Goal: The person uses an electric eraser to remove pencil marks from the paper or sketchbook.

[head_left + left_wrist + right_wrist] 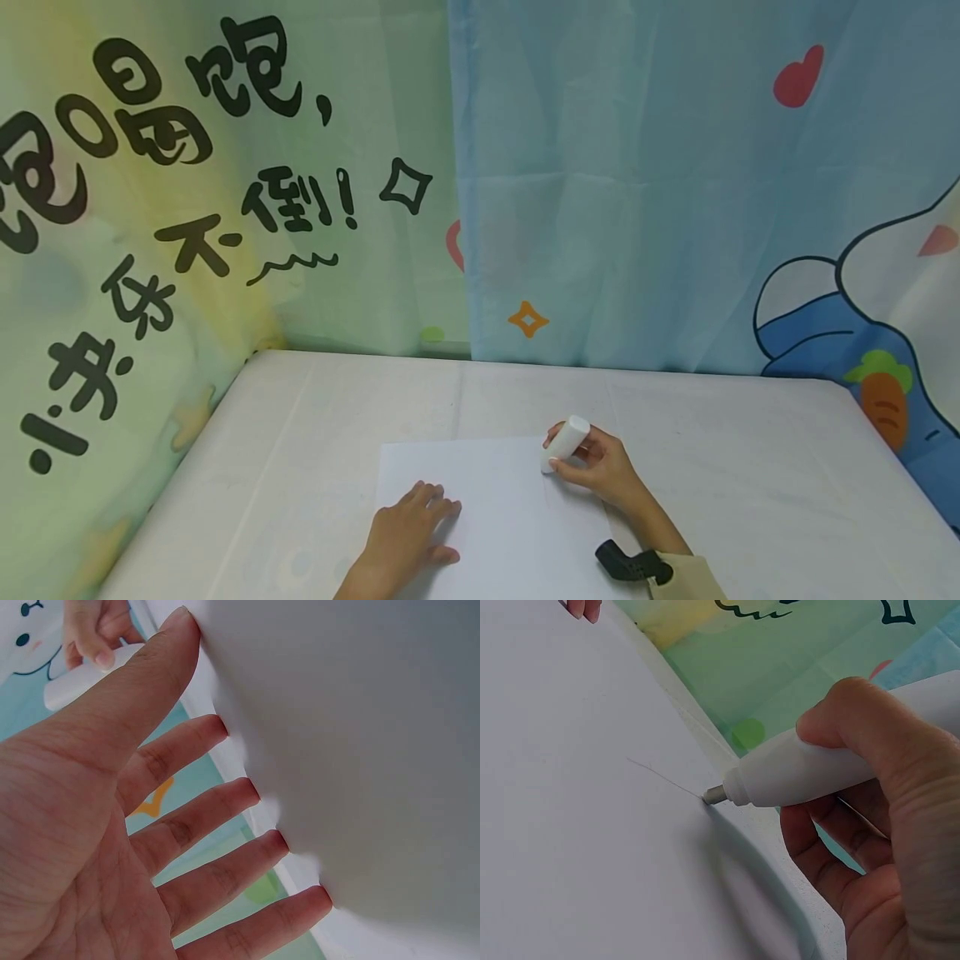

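Below backdrop lettering "不倒!", the right fingers grip a white pen.

A white desk spreads under the hands; beyond them, a green curtain hangs leftward, a blue curtain rightward

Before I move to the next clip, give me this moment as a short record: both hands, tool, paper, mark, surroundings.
left hand: fingertips resting on the paper, fingers spread
right hand: grips the white pen-shaped tool
tool position: tilted, metal tip against the paper
paper: white sheet, on the white-covered table
mark: thin line, one end at the tip
surroundings: printed green curtain and blue curtain behind the table
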Available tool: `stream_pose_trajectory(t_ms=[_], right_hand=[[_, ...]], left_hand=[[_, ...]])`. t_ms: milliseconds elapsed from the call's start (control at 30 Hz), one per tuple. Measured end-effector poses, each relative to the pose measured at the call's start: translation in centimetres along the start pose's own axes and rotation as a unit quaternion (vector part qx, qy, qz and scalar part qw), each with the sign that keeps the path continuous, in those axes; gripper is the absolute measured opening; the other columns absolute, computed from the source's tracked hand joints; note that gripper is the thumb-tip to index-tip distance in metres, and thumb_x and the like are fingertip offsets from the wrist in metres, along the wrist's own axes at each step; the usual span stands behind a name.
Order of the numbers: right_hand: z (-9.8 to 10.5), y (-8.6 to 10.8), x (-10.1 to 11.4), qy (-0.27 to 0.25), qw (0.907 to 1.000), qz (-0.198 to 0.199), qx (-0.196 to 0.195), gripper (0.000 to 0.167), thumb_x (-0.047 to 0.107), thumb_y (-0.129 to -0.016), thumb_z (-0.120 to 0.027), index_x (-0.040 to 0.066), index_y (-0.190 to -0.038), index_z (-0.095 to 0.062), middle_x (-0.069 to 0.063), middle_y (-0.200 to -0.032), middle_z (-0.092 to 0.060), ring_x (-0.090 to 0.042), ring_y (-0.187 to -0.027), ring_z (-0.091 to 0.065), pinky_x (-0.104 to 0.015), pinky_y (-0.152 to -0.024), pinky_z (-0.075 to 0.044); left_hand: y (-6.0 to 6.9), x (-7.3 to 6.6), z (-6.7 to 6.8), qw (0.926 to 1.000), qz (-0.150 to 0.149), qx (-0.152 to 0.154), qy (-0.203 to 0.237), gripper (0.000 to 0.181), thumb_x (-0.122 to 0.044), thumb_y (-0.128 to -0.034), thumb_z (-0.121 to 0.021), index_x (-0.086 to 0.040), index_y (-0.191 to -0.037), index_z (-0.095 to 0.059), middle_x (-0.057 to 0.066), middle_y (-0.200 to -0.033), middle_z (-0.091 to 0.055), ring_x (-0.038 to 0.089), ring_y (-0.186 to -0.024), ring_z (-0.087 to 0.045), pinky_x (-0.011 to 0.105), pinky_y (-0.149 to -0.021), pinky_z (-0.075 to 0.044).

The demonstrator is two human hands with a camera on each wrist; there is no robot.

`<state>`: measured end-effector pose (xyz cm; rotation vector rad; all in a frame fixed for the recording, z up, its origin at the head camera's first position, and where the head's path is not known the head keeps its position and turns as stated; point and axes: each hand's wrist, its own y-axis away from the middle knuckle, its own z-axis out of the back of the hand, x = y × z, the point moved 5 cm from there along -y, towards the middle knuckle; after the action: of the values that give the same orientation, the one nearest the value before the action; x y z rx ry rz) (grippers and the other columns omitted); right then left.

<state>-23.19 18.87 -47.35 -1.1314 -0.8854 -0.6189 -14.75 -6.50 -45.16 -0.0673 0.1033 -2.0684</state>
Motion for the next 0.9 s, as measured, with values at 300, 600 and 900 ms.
stream_pose_trajectory(t_ms=[300,600,900], right_hand=[[-0.07,-0.08,0.36,-0.011,0.9999,0.006,0.006,0.037,-0.024,-0.073,-0.067,-0.016,-0.107,-0.057,-0.003,-0.103,-0.068,-0.005,-0.100,-0.063,-0.017,-0.086,-0.052],[-0.03,-0.12,0.47,-0.008,0.9999,0.002,0.008,0.036,-0.023,-0.073,-0.067,-0.016,-0.107,-0.056,-0.003,-0.103,-0.068,-0.005,-0.099,-0.063,-0.017,-0.086,-0.052],[0.03,-0.07,0.27,-0.006,1.0000,0.006,0.003,0.036,-0.024,-0.072,-0.067,-0.016,-0.106,-0.057,-0.002,-0.103,-0.069,-0.004,-0.100,-0.063,-0.016,-0.086,-0.052]], left_hand=[[0.04,-0.08,0.12,0.9999,-0.005,-0.010,-0.008,0.055,-0.055,-0.0683,-0.075,-0.024,-0.114,-0.069,-0.001,-0.113,-0.065,0.024,-0.110,-0.066,0.031,-0.057,-0.059],[0.07,-0.07,0.19,0.9997,-0.010,-0.016,-0.014,0.055,-0.056,-0.0679,-0.074,-0.025,-0.113,-0.069,-0.001,-0.114,-0.065,0.023,-0.109,-0.067,0.029,-0.058,-0.059],[-0.04,-0.01,0.00,1.0000,0.000,0.010,0.002,0.056,-0.055,-0.0696,-0.074,-0.024,-0.116,-0.068,0.000,-0.117,-0.064,0.025,-0.113,-0.065,0.033,-0.060,-0.060]])
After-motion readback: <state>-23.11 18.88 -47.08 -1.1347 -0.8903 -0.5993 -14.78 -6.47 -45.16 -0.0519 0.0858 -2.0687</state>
